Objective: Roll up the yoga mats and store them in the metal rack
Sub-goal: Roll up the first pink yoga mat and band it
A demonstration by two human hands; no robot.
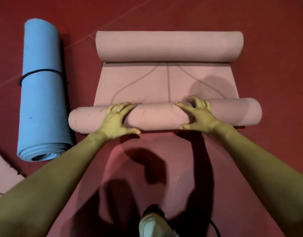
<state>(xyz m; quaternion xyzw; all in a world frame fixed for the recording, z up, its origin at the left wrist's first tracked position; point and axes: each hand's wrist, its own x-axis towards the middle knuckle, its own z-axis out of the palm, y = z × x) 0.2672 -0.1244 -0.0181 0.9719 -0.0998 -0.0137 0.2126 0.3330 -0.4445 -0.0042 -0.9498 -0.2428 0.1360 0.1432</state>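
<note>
Pink yoga mat (166, 82) lies on the red floor (275, 65), with its near end in a fat roll (157, 115) under both hands and its far end (169, 46) curled up too. The left hand (116, 118) and right hand (198, 115) sit on that roll, fingers spread and bent over the top and thumbs on the near side, likely to hold it tight and push it evenly. A blue rolled mat (42, 103) with a black band (41, 71) lies to the left; no metal rack shows.
</note>
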